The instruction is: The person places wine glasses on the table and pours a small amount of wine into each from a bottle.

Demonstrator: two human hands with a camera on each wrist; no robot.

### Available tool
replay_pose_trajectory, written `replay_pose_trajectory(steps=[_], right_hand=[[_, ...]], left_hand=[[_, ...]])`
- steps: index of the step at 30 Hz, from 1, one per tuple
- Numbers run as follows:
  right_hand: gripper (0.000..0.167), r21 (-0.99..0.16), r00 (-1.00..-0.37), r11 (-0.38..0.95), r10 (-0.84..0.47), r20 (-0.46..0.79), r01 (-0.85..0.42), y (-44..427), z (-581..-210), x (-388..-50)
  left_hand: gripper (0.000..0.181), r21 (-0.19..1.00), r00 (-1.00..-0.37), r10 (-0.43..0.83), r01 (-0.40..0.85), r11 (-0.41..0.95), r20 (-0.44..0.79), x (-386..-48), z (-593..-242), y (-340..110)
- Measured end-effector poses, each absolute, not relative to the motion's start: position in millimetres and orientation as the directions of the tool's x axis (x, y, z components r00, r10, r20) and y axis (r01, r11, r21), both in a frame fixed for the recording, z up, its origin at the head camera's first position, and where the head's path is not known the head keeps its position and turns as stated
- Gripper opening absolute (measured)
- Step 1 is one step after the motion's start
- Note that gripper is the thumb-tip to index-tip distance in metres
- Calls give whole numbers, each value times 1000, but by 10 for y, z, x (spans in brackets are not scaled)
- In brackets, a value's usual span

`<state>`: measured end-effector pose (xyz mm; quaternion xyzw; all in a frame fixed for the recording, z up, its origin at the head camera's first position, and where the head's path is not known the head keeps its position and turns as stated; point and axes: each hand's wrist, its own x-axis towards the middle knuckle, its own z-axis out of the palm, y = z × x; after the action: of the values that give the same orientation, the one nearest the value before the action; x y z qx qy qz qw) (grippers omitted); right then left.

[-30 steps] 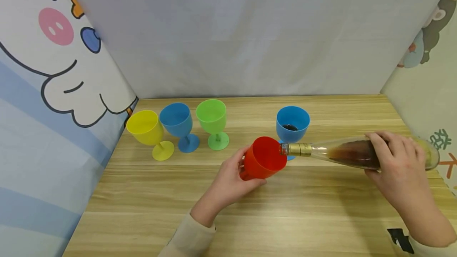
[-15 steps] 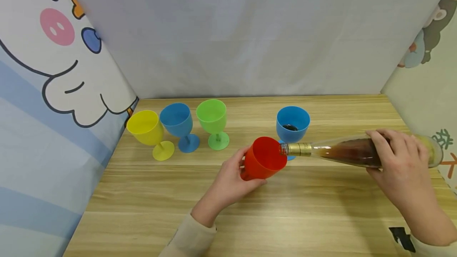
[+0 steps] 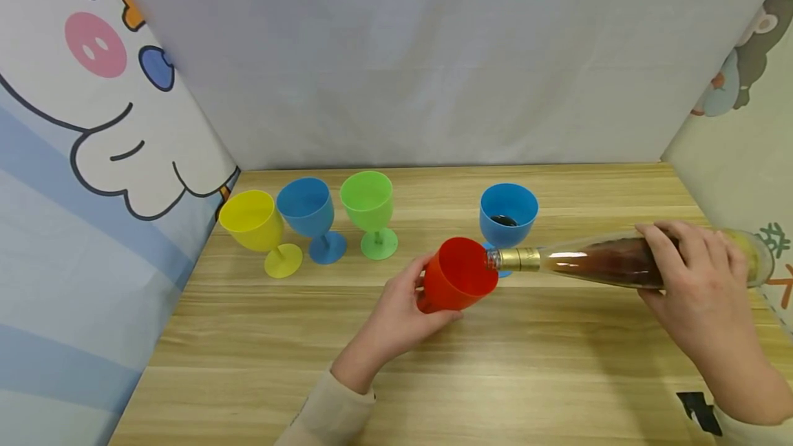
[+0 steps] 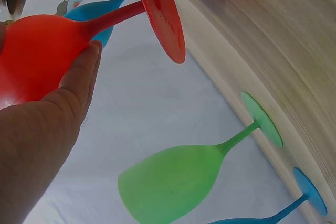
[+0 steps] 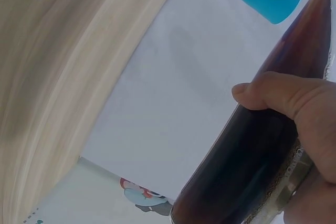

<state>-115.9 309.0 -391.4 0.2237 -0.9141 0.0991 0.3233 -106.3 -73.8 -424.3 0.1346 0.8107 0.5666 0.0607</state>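
Note:
My left hand (image 3: 403, 312) grips the bowl of a red plastic goblet (image 3: 460, 277), which leans toward the bottle. In the left wrist view, the red goblet's stem and round foot (image 4: 164, 19) show beyond the fingers. My right hand (image 3: 700, 281) holds a clear glass bottle (image 3: 595, 260) of dark brown liquid, lying nearly level. Its gold-banded neck points left, with the mouth at the red goblet's rim. Whether liquid flows out is too small to tell. Right behind stands a blue goblet (image 3: 509, 206) with dark liquid in it; the bottle neck partly hides its foot.
To the left on the wooden table (image 3: 260, 377) stand a yellow goblet (image 3: 250, 222), a second blue goblet (image 3: 306, 208) and a green goblet (image 3: 367, 204). A pale cloth wall (image 3: 434, 60) closes the back, and printed panels flank both sides.
The bottle's base end and my right hand have risen slightly and shifted a little right. My left hand and the red goblet have stayed in place.

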Motion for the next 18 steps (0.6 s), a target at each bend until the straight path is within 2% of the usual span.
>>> replay_pose_trajectory(steps=[18], right_hand=[[110, -23, -678, 876, -356, 644, -482, 3106, -3867, -1170]], left_hand=[[78, 934, -956, 290, 149, 325, 52, -1063, -4250, -735]])
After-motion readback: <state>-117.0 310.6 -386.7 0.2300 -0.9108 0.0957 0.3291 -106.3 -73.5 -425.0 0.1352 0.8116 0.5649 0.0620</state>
